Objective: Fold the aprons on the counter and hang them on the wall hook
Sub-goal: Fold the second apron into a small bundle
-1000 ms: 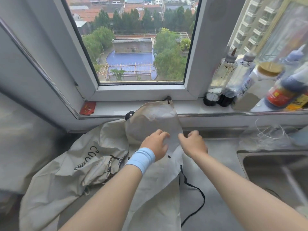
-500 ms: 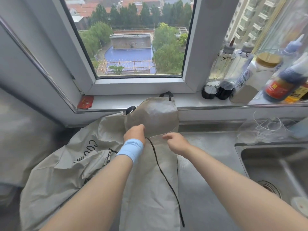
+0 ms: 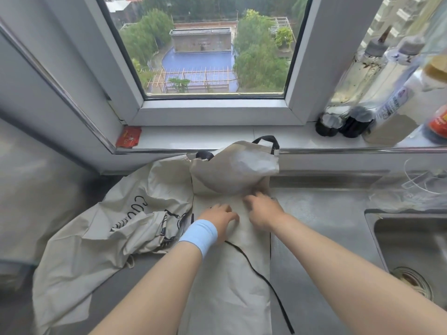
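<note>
On the table [image 3: 314, 226], the left hand [image 3: 219, 217], no longer pinching, presses the apron [image 3: 229, 274] flat; the right hand [image 3: 262, 211] is too blurred to tell. Lengthwise fold looks set.

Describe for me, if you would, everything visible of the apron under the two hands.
The apron is beige, cloth-like and creased, folded into a long narrow strip on the steel counter. Its bib end leans up against the window sill, a black neck loop on top. A thin black tie trails across it. The left hand rests flat on it; the right hand touches it near the bend, blurred. Its left edge meets a second, crumpled apron.
</note>
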`<state>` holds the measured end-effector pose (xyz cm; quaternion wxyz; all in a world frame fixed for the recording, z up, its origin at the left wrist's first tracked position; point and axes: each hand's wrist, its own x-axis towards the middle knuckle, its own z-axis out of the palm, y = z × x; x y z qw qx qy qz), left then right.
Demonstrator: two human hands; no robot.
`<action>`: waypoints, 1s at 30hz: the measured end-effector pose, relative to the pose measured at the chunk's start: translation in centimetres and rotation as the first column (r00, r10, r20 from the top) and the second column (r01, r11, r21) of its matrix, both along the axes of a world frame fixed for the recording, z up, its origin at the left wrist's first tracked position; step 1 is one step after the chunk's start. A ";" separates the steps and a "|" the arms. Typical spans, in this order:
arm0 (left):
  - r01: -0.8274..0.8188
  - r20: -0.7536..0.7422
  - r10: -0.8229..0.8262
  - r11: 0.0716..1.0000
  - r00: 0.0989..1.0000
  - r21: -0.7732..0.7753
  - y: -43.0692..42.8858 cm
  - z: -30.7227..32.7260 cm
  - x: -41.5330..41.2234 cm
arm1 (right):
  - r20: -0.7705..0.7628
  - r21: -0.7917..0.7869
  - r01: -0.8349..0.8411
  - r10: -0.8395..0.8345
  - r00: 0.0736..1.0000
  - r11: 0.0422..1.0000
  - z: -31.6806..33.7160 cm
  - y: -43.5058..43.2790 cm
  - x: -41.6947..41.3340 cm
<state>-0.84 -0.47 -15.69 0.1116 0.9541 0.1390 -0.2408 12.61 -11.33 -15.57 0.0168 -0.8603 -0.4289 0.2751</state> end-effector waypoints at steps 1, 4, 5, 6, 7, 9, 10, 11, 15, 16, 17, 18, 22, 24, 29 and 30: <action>0.019 0.026 -0.019 1.000 0.999 0.017 0.2 0.1 -0.1 | 0.063 0.070 -0.013 0.009 0.998 0.997 0.1 -0.1 -0.4; 0.051 0.032 -0.052 0.998 0.998 0.038 -0.1 0.2 -0.9 | 0.008 0.175 -0.005 0.003 1.000 0.985 0.5 -0.4 -2.2; 0.052 0.012 -0.053 0.998 0.999 0.023 -0.3 0.0 -1.4 | -0.066 0.127 0.013 -0.005 0.998 0.992 0.7 -0.5 -3.0; 0.052 -0.008 -0.052 0.999 0.999 0.008 -0.7 -0.1 -1.8 | -0.106 0.050 -0.007 0.012 0.994 0.999 0.7 -0.5 -3.8; 0.059 -0.021 -0.058 0.998 0.998 0.009 -0.9 -0.2 -2.2 | -0.101 -0.025 -0.067 0.065 0.993 0.997 0.6 -0.6 -4.5; 0.080 -0.060 -0.077 0.995 0.995 0.060 -1.0 -0.3 -3.0 | -0.033 -0.142 -0.183 0.180 0.983 0.973 0.4 -1.0 -5.8; 0.097 -0.080 -0.090 0.990 0.993 0.099 -0.8 -0.4 -3.2 | -0.007 -0.170 -0.221 0.223 0.975 0.960 0.3 -1.3 -6.4; 0.096 -0.090 -0.085 0.987 0.992 0.131 -0.5 -0.4 -3.6 | 0.010 -0.185 -0.248 0.254 0.967 0.951 0.1 -1.5 -6.9; -0.115 0.101 0.095 0.969 0.990 0.218 0.3 -0.3 -6.6 | -0.042 -0.174 -0.192 0.188 0.981 0.966 0.0 -1.5 -8.2; -0.227 0.192 0.188 0.953 0.963 0.202 0.1 0.0 -7.4 | -0.098 -0.167 -0.159 0.144 0.985 0.973 0.3 -1.3 -8.5; -0.359 0.299 0.305 0.922 0.904 0.145 -0.1 -0.2 -7.9 | -0.178 -0.144 -0.111 0.084 0.980 0.983 0.7 -1.1 -8.8; -0.483 0.376 0.437 0.875 0.817 0.031 -0.5 0.3 -8.3 | -0.292 -0.110 -0.022 -0.011 0.956 0.994 0.9 -0.9 -9.1; -0.706 -0.294 0.829 0.162 0.477 -0.690 -1.8 3.3 -8.9 | -0.678 0.001 0.406 -0.298 0.672 0.914 2.7 0.8 -10.7; -0.707 -0.456 0.761 0.005 0.461 -0.707 -1.8 3.8 -9.9 | -0.763 0.004 0.514 -0.330 0.556 0.858 3.5 1.8 -11.6; -0.674 -0.402 0.786 0.026 0.470 -0.738 -0.1 3.9 -13.4 | -0.723 0.100 0.477 -0.265 0.637 0.873 3.2 3.3 -12.7; -0.704 -0.355 0.806 0.105 0.474 -0.702 0.4 3.7 -13.9 | -0.649 0.148 0.410 -0.225 0.727 0.900 2.7 3.5 -12.8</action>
